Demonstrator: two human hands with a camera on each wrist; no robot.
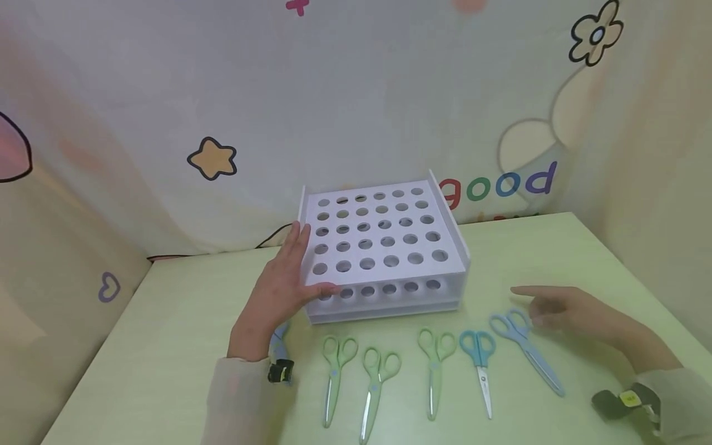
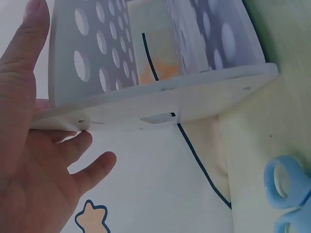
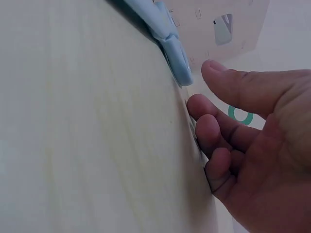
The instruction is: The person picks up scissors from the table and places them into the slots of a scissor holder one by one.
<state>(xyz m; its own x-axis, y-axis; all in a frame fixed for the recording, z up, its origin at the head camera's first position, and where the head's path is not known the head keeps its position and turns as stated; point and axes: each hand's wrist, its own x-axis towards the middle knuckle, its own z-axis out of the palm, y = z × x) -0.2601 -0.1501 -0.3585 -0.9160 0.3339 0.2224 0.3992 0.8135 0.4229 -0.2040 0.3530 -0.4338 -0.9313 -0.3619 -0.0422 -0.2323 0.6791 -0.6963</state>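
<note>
A white rack (image 1: 367, 247) with rows of round holes stands on the table. My left hand (image 1: 280, 281) holds its front left corner: the thumb lies across the front edge, other fingers along the left side panel (image 2: 160, 104). In the left wrist view two fingertips stand free of the panel. My right hand (image 1: 562, 309) hovers beside the handles of light blue scissors (image 1: 520, 337), index finger extended, other fingers loosely bent, holding nothing. The right wrist view shows the blue handle (image 3: 167, 41) just beyond its fingertips; contact cannot be told.
In front of the rack lie teal scissors (image 1: 481, 364) and three green scissors (image 1: 434, 364), (image 1: 378, 383) among the latter. Another blue pair (image 1: 279, 340) is partly hidden behind my left wrist. A printed curtain (image 1: 356, 111) hangs behind the table (image 1: 183, 334).
</note>
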